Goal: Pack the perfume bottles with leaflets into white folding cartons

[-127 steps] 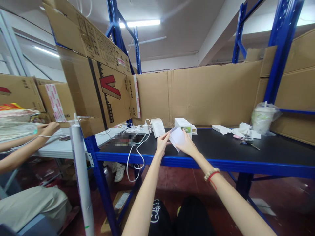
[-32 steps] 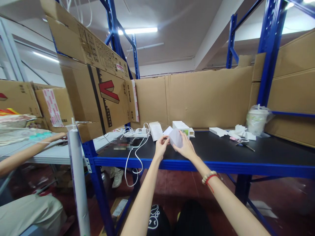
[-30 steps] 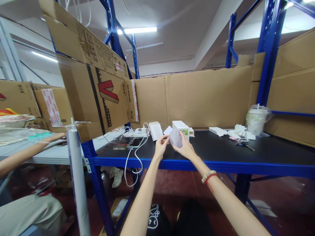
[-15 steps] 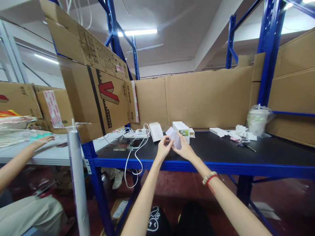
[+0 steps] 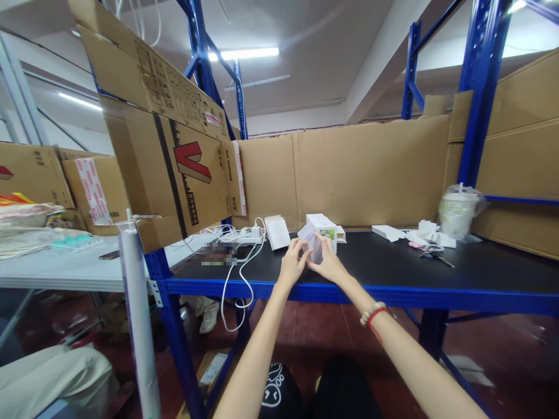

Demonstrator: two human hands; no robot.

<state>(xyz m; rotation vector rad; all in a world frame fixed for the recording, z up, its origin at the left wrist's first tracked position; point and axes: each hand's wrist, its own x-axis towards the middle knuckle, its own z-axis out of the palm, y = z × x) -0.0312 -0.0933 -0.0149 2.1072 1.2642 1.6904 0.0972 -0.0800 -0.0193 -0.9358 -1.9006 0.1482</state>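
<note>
Both hands meet above the front part of the black tabletop (image 5: 393, 270). Between them is a small pale, whitish piece (image 5: 315, 249), perhaps a thin sheet or folded card; its details are too small to tell. My left hand (image 5: 293, 263) pinches its left side with bent fingers. On the other side my right hand (image 5: 328, 260) grips it, thumb and fingers around its edge. Just behind my hands stands a white box (image 5: 322, 223) with a green picture on it. To the left leans a white open box or booklet (image 5: 277, 233).
White cables and a power strip (image 5: 251, 234) lie at the left. On the right are crumpled tissues (image 5: 428, 231), keys or a small tool (image 5: 432, 250), and a bagged cup (image 5: 457, 214). A blue post (image 5: 474, 116) and cardboard walls (image 5: 375, 174) surround the table.
My hands have shifted slightly, and the fingers of my left hand have moved in closer over the pale piece. The other person's arm at the left has gone out of view.
</note>
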